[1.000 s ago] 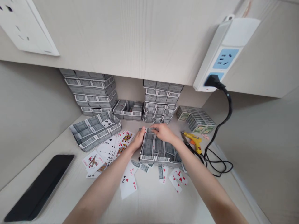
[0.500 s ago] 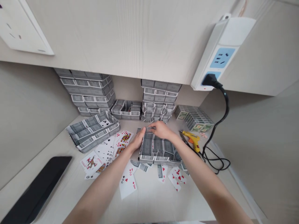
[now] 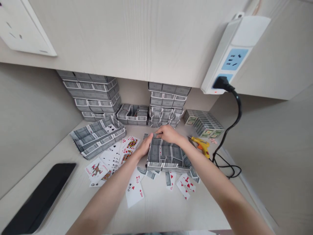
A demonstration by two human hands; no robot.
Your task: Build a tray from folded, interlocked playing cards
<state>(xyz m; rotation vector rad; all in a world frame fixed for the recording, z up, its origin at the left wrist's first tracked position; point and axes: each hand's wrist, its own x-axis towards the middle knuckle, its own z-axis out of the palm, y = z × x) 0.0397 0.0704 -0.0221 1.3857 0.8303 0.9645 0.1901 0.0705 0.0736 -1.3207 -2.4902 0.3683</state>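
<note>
A shallow open box made of playing cards, grey card backs outward, lies on the desk in front of me. My left hand grips its far left corner, fingers against the outer wall. At the far rim, my right hand pinches the edge with thumb and fingers, close to the left fingertips. Whether a loose card piece sits in that pinch is too small to tell. Loose cards lie face up to the left, and cut card pieces lie along the near side.
Another card box stands at left, before stacked card boxes. A second stack rises behind my hands. A yellow glue gun lies right; a black cord hangs from the power strip. A black tablet-like slab lies left.
Both hands stay at the box's far left corner; the right fingers have shifted very slightly along the rim. The view has moved a little.
</note>
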